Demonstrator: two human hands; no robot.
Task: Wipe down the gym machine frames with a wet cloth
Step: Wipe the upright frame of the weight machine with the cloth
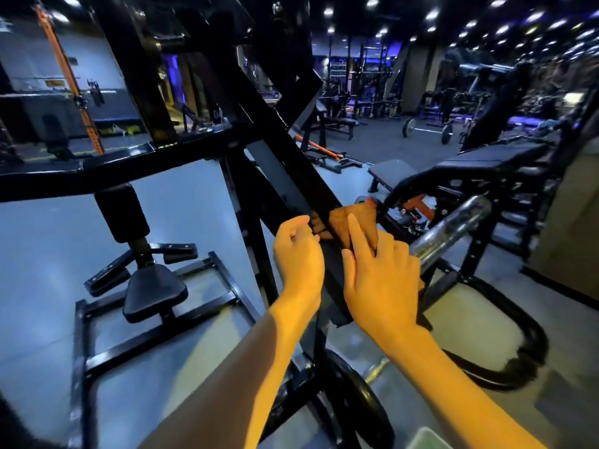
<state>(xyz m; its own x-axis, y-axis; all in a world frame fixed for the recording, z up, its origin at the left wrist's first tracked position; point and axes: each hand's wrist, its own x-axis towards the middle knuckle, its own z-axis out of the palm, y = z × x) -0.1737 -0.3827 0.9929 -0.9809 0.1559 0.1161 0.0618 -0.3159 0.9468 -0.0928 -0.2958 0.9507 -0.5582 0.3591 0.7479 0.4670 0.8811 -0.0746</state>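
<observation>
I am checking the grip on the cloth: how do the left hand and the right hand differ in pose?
The left hand curls its fingers at the cloth's left edge; the right hand lays a straight forefinger on the cloth. The left hand is left of the slanted black frame bar, the right hand to its right. Both touch the cloth.

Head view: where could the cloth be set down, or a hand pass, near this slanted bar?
Bare grey floor lies left of the slanted black steel bar, above the black padded seat. Another floor patch sits inside the curved black tube. Crowded: the left hand, right hand and brown cloth meet beside the chrome sleeve.
</observation>
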